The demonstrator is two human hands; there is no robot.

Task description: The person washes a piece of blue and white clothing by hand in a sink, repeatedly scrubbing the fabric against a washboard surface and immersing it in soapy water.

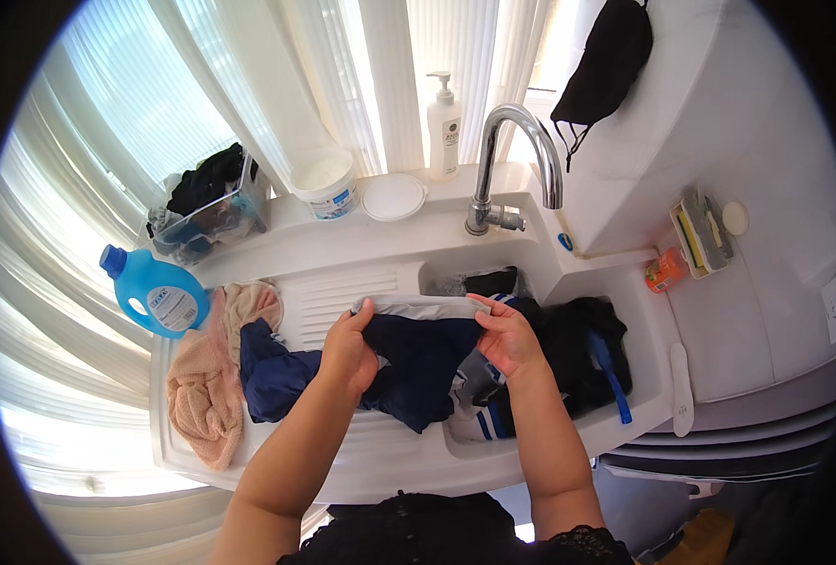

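Between my two hands a navy garment with a light grey waistband is stretched out. My left hand pinches one end of the band, thumb on top. The other end is gripped by my right hand. Below the garment lie the ribbed washboard and the white laundry sink. Dark wet clothes and a striped black, white and blue cloth fill the basin, with a blue brush on top. A blue garment rests left of my left hand.
A pink towel and a blue detergent jug are at the left. Behind stand a clear bin of clothes, a powder tub, its lid, a pump bottle and a chrome faucet. An orange bottle is at right.
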